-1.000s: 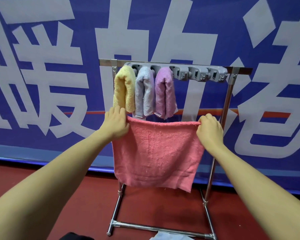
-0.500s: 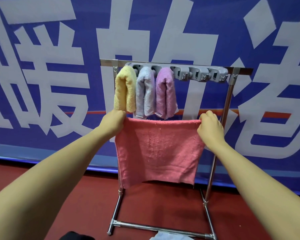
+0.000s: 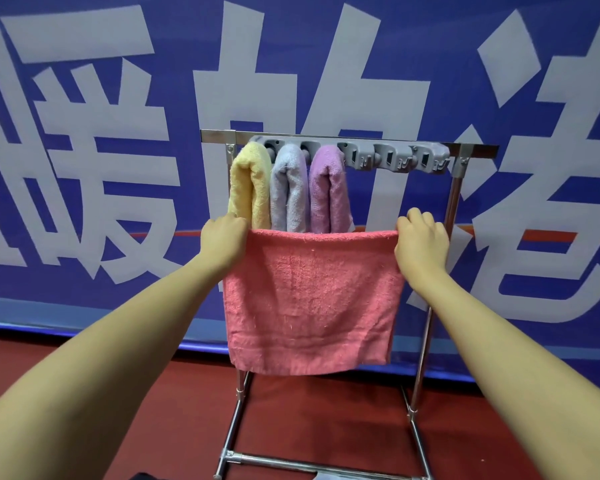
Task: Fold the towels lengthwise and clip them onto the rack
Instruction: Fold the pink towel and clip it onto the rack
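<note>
Pink towel [image 3: 312, 299] held up before the rack [image 3: 347, 138], doubled over. Left hand [image 3: 222, 242] and right hand [image 3: 420, 242] pinching its top corners, fingers curled. Probably soft, light, floppy; best gripped at corners.

Bright, even indoor light, seemingly from overhead; no hard shadows. Faint soft shadow on the blue printed banner with large white characters [image 3: 118, 98] behind the shiny metal tube rack [image 3: 458, 209]. Mild specular glints on the rack's top bar and base tubes. Dark red floor [image 3: 326, 410] evenly lit, slightly darker under the banner's edge. Wide-angle distortion: banner lines bow, bare forearms balloon at the lower corners. Centre sharp, terry texture of the salmon-pink towel [image 3: 312, 299] readable. Slight softness at frame edges. No motion blur.
</note>
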A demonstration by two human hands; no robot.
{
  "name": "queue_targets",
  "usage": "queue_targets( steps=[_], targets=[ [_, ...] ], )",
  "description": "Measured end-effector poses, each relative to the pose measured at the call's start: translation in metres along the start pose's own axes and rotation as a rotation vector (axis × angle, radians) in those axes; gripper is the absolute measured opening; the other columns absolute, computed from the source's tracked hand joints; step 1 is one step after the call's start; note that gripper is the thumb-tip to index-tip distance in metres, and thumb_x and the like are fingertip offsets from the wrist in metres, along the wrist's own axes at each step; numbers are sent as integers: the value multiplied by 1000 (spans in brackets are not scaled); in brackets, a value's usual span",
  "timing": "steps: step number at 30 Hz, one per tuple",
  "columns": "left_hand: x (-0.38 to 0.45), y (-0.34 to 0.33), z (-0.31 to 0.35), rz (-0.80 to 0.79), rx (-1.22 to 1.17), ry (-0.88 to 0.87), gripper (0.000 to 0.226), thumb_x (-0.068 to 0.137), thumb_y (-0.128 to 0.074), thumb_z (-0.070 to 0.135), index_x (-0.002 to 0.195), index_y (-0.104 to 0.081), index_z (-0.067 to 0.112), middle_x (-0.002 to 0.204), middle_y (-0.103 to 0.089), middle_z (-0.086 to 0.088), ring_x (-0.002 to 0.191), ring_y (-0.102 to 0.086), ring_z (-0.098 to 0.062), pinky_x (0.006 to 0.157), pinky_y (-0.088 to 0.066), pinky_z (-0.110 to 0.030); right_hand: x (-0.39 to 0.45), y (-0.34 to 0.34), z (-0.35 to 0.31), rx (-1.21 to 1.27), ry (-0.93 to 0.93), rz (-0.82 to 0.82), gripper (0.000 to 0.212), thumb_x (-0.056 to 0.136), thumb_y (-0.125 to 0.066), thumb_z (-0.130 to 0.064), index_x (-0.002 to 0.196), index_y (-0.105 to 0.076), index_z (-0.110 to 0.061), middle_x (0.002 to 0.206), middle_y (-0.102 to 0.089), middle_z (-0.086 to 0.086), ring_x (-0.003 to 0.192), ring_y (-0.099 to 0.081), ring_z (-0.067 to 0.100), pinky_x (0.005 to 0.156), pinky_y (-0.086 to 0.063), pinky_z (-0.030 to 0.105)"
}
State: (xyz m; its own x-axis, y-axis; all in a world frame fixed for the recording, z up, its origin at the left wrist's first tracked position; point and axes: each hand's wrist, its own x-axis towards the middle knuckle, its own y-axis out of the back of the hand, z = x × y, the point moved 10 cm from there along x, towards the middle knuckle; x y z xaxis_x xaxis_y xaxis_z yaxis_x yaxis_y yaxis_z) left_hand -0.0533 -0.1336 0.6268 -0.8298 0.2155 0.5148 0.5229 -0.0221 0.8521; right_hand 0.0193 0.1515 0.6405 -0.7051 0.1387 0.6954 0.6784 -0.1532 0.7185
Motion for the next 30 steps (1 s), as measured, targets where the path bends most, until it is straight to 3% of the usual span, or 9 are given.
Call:
queue_targets(
  steps=[3, 10, 12, 15, 22, 26, 30],
  targets=[
    [-3, -4, 1, 31, 105, -9, 23, 83, -45, -4, 96, -61, 4, 97, -60, -11, 96, -50, -31, 79, -35, -36, -2, -2, -1, -58, 11, 3, 17, 85, -49, 4, 92, -63, -1, 93, -58, 13, 90, -50, 32, 77, -35, 39],
    [-6, -6, 0, 29, 143, -1, 20, 83, -48, -1, 94, -64, 6, 94, -62, -9, 95, -49, -29, 74, -33, -34, -8, -10, 2, -2, -9, -50, 17, 86, -48, 4, 91, -63, -2, 95, -58, 13, 88, -54, 32, 72, -38, 39],
    [-7, -8, -1, 14, 127, 14, 19, 83, -49, -1, 94, -63, 7, 94, -63, -9, 93, -52, -29, 72, -36, -34, -10, -14, 8, 67, -70, -69, 16, 89, -47, 2, 92, -61, -4, 97, -57, 11, 80, -59, 32, 64, -41, 36],
    [-9, -10, -3, 1, 105, 33, 17, 83, -49, -3, 90, -63, 5, 92, -63, -10, 86, -57, -29, 64, -37, -34, -14, -22, 16, 174, -184, -98, 15, 91, -48, 1, 95, -61, -6, 96, -60, 11, 79, -62, 32, 65, -51, 38],
    [-13, -12, -5, 32, 10, 50, 20, 89, -45, 2, 96, -62, 10, 99, -60, -7, 77, -62, -29, 51, -32, -30, -16, -25, 13, 214, -137, -90, 16, 87, -49, 8, 91, -61, -2, 89, -60, 12, 84, -56, 28, 63, -50, 39],
    [-16, -9, -8, 49, -64, 78, 19, 90, -43, 0, 94, -60, 7, 98, -58, -9, 79, -60, -30, 54, -34, -32, -16, -20, 13, 161, -109, -32, 13, 85, -54, 5, 91, -63, -2, 90, -62, 12, 85, -55, 28, 67, -48, 38],
    [-16, -8, -18, 100, -335, 161, 19, 83, -42, -3, 84, -60, 3, 91, -60, -11, 76, -54, -29, 59, -43, -37, -19, -17, 18, 224, -145, 34, 15, 82, -52, 9, 87, -60, -3, 89, -61, 12, 83, -54, 30, 71, -44, 39]
  ],
)
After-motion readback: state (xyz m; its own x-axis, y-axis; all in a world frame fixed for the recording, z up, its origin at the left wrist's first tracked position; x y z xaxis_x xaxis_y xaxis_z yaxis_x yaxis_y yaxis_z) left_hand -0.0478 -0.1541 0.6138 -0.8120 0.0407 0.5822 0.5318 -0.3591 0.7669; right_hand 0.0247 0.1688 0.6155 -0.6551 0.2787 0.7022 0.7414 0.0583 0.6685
